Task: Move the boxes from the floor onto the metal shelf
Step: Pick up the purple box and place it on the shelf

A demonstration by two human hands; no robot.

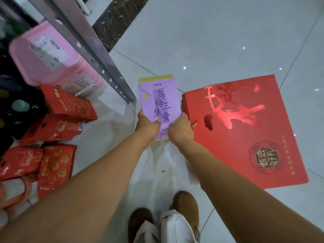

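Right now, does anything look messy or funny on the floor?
Yes. The red pouches lie tumbled over each other left of the metal shelf leg, and the big red box sits crooked to the tile lines.

The purple box looks like smooth matt card with yellow edges. The red box beside it has a satin card face that catches light. The floor is glossy polished tile. The shelf post is bare brushed metal. The red pouches look like crinkled foil.
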